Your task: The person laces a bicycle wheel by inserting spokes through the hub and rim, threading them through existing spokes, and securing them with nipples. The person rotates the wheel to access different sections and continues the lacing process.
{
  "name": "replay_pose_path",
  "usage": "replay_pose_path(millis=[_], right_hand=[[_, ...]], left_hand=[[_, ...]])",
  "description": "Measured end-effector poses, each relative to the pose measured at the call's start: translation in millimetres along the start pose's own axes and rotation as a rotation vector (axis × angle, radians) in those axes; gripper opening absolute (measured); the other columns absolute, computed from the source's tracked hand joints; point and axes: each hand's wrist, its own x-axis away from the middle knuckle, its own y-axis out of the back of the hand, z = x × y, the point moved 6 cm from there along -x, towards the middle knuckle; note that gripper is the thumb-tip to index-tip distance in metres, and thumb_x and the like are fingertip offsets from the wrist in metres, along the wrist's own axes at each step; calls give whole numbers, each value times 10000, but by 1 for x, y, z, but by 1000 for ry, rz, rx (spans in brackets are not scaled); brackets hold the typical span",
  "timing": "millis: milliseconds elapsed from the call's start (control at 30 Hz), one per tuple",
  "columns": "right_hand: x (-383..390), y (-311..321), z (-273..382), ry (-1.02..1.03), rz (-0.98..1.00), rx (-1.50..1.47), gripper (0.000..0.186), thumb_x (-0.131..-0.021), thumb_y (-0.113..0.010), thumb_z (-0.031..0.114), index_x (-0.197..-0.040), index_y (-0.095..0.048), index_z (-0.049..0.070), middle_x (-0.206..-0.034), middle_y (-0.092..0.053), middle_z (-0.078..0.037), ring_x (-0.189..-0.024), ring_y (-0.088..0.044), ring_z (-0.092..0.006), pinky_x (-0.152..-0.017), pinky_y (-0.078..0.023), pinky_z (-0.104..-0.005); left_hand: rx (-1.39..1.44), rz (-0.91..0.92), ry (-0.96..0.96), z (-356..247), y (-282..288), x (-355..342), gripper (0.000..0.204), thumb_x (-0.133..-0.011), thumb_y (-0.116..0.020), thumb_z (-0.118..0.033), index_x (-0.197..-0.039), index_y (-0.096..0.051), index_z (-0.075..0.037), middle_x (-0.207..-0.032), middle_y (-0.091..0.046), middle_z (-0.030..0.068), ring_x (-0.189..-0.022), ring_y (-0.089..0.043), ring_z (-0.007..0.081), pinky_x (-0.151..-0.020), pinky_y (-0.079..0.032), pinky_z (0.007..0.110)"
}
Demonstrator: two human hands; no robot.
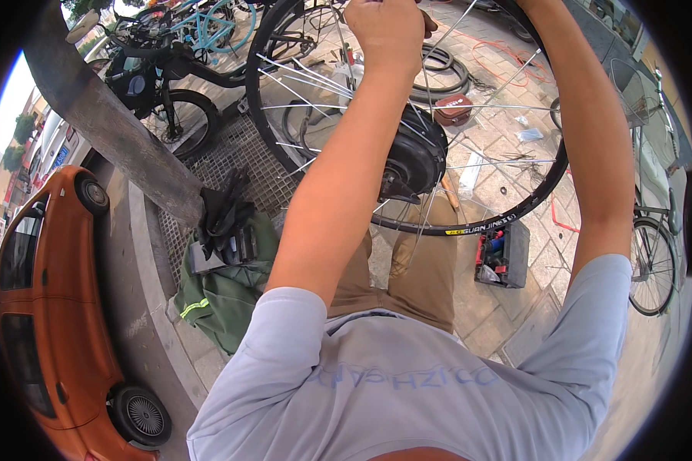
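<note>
A black spoked wheel rim stands upright in front of me, its lower edge at my knees. Silver spokes run to a black hub motor at its middle; some spokes on the left lie loosely bunched and at odd angles. My left hand is closed near the top of the wheel, among the spokes. A small dark piece shows beside its fingers, but what it grips is hidden by the hand and the upper edge. My right forearm reaches up along the wheel's right side; the hand lies beyond the picture.
An open toolbox sits right of my knees. Left lies a green garment with black gloves by a tree trunk. Beyond the wheel are a tyre, a red-brown pouch and orange cord. An orange car stands left.
</note>
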Motion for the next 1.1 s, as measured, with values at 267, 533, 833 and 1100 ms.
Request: replay_pose_path(millis=[267,533,833,1100], right_hand=[[-9,3,-12,50,36,-18,505,-887,-739,506,-1045,-760,27,-900,-709,-14,-853,-608,-115,-806,-485,-288],[16,3,4,192,1,-124,540,-855,-744,500,-1044,-757,-6,-903,-725,-53,-839,-638,-148,-789,-502,-314],[51,25,33,20,33,273,587,-852,-747,546,-1020,-751,-17,-828,-720,-109,-789,-659,-205,-716,-499,-365],[95,38,50,-127,-116,431,465,-912,-749,457,-995,-750,-1,-690,-645,-142,-628,-601,-211,-622,-472,-383]], left_hand=[[314,277,237,20,-7,-16,225,-1073,-484,-262,-1016,-623,-95,-847,-622,42,-755,-604,196,-715,-512,358],[-390,257,-404,-114,32,18,247,-1025,-635,-162,-1191,-670,18,-1016,-729,88,-899,-697,146,-769,-554,264],[-999,567,-185,-103,123,-79,457,-1030,-639,-422,-1132,-675,23,-871,-660,49,-680,-667,133,-594,-516,276],[-834,350,-196,-104,149,-72,465,-967,-698,-522,-1005,-736,-60,-726,-589,-38,-569,-445,31,-511,-316,211]])
